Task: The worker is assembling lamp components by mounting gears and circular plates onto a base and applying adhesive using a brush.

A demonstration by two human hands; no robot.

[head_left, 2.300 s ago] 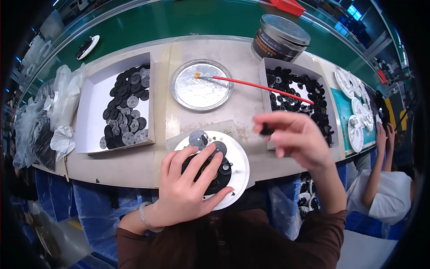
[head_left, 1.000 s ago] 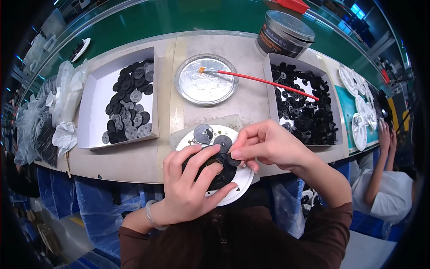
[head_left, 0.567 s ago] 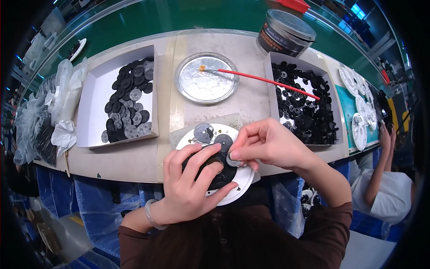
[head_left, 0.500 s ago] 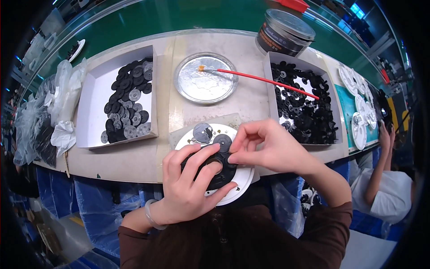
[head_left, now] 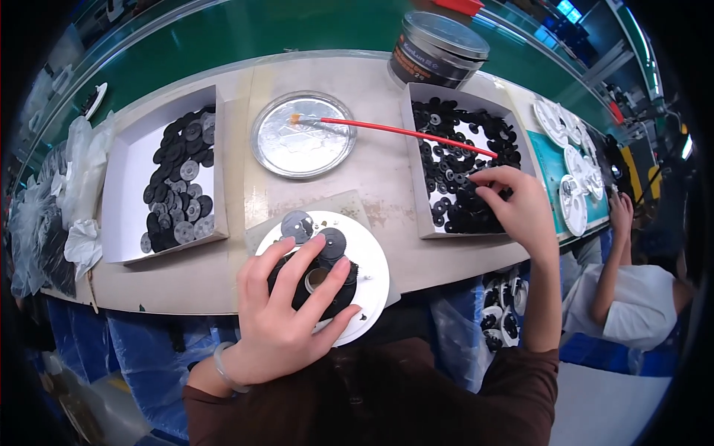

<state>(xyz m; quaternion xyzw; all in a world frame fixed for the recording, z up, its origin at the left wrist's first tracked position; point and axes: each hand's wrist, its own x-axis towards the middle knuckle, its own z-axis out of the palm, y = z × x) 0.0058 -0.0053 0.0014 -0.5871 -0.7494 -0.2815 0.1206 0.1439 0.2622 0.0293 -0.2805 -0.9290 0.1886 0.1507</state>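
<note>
My left hand [head_left: 290, 305] lies with fingers spread over a black round part [head_left: 341, 300] with a hole in its middle. That part sits on a white round plate [head_left: 375, 260] at the table's near edge. Two grey gears show beyond my fingertips: one farther off [head_left: 297, 225], the other [head_left: 332, 243] beside my index finger. My right hand [head_left: 520, 208] reaches into the right-hand box [head_left: 413, 171], which holds many small black gears [head_left: 446, 175]. Thumb and index finger are bent together in a pinch among them; what sits between the tips is hidden.
A left white box [head_left: 123, 201] holds black and grey discs. Between the boxes lies a round metal lid [head_left: 303, 163], with a red-handled brush [head_left: 401, 131] reaching to the right box. Behind stands a tin [head_left: 439, 56]. Plastic bags lie left; a person [head_left: 625, 297] sits right.
My right hand has left the gears on the white plate and moved right into the box of small black gears. My left hand stays on the black part; the whole view has shifted.
</note>
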